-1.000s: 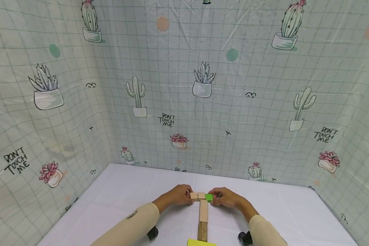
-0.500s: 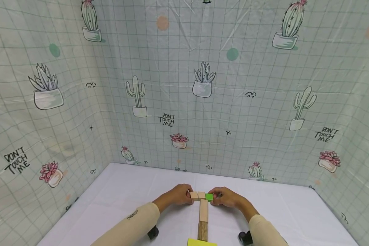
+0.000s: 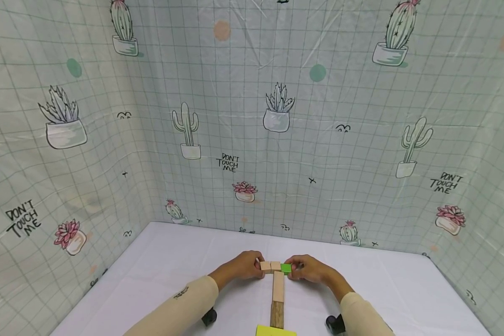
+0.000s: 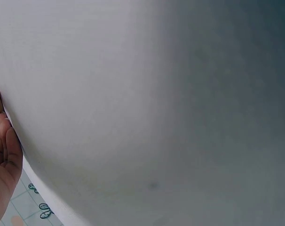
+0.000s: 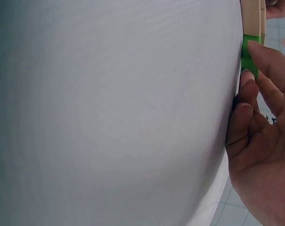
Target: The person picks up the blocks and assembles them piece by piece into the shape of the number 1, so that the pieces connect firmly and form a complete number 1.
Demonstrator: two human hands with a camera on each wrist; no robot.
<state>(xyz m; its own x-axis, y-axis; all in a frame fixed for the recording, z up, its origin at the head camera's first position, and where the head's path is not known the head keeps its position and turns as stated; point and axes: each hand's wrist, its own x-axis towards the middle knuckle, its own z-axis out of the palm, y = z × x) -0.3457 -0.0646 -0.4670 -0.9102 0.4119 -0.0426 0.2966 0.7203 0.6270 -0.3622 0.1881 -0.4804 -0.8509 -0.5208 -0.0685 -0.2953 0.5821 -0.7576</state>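
Observation:
Two pale wooden cubes and a green block form a short row on the white tabletop in the head view. My left hand (image 3: pixel 248 265) holds the row's left end, with thumb and fingertips on the outer pale cube (image 3: pixel 265 266). Beside that cube sits the middle pale cube (image 3: pixel 275 266). At the right end, my right hand (image 3: pixel 310 269) pinches the green block (image 3: pixel 285 269) between thumb and fingers. The right wrist view shows the thumb against its green side. Only part of the left hand (image 4: pixel 6 160) appears at the left wrist view's edge; its cube is hidden there.
A long pale block (image 3: pixel 278 287), then a dark brown block (image 3: pixel 277 315) and a yellow block (image 3: pixel 276 331), run from the row toward me. Black wrist devices (image 3: pixel 209 317) show beneath both sleeves. A cactus-printed sheet (image 3: pixel 277 154) hangs behind the white tabletop (image 3: pixel 185 252).

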